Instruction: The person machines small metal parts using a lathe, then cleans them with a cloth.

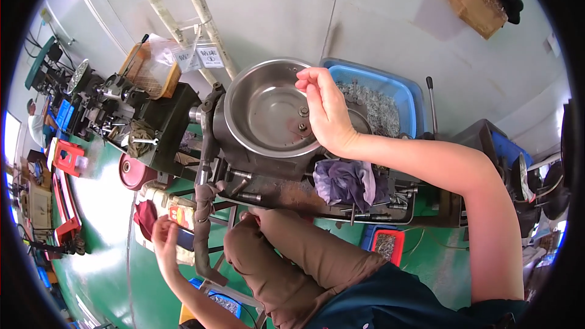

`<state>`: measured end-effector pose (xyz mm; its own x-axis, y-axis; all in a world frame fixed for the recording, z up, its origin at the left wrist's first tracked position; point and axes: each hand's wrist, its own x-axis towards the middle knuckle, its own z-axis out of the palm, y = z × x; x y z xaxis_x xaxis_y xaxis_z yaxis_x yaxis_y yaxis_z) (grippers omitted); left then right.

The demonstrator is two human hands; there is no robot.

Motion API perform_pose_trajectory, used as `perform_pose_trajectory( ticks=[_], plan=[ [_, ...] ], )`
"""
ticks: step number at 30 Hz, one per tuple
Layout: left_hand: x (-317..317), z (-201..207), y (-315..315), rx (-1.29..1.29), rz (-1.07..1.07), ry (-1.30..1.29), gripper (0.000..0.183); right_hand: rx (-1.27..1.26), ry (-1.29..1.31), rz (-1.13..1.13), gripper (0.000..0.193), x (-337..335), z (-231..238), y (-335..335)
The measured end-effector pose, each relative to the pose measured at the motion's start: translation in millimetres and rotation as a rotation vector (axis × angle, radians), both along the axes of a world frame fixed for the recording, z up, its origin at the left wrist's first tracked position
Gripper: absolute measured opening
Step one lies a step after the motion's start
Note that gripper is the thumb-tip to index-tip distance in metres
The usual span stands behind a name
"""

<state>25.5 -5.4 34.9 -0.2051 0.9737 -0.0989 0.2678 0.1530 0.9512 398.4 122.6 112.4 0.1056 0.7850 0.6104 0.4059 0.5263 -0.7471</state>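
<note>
My right hand (pixel 329 109) is raised over the right rim of a round steel bowl (pixel 259 109). Its fingers curl toward the thumb; anything in them is too small or hidden to make out. A couple of small round metal parts (pixel 303 111) lie inside the bowl. Lower left, my left hand (pixel 166 234) hangs beside a red and yellow packet (pixel 180 216) and a dark red cloth (pixel 145 217). Its fingers are bent and slightly smeared, so its hold cannot be told. A purple cloth (pixel 344 181) lies on the machine bed below my right wrist.
A blue basket (pixel 417 100) of small metal parts stands right of the bowl. A wrapped upright pipe (pixel 204 231) rises left of my knees. On the left machine sit a yellow basket (pixel 167 85) and a wrench (pixel 145 141). A red bin (pixel 399 247) stands on the floor.
</note>
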Motion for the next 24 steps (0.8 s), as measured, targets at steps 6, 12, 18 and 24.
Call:
perform_pose_trajectory(
  ticks=[6,12,18,24],
  plan=[
    [-43,-45,72,-0.083,0.131,-0.014,0.027,-0.083,-0.043,0.057,0.011,0,7,-4],
    [-63,-92,148,-0.218,0.086,0.026,0.021,-0.145,-0.06,0.077,0.013,-1,9,-6],
    [-73,-181,193,-0.198,-0.053,0.24,0.037,-0.189,-0.152,0.095,0.015,-2,9,-8],
    [-42,-226,203,-0.418,-0.208,0.206,0.047,-0.291,-0.171,0.102,0.015,0,11,-10]
  ],
)
